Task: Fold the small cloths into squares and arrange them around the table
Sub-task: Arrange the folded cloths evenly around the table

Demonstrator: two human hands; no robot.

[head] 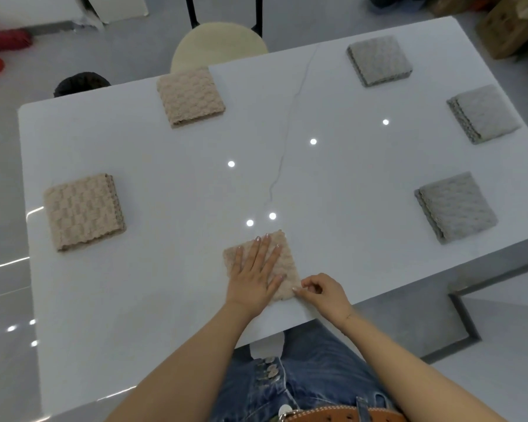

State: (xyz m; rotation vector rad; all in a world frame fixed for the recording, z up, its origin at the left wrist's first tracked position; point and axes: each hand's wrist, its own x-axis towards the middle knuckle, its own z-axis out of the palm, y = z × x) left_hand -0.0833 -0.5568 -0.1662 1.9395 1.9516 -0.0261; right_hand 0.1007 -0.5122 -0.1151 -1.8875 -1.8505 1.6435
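A beige folded cloth (287,263) lies near the front edge of the white table (171,190). My left hand (255,274) rests flat on it, fingers spread. My right hand (322,289) pinches the cloth's near right corner. Two more beige folded squares sit at the left (84,211) and the far left (191,95). Three grey folded squares lie along the right side: far (378,60), middle (483,112) and near (456,207).
A round cream stool (220,45) stands at the table's far edge, with a dark round object (80,83) to its left. Cardboard boxes (512,25) sit at the far right. The table's right edge drops to grey floor.
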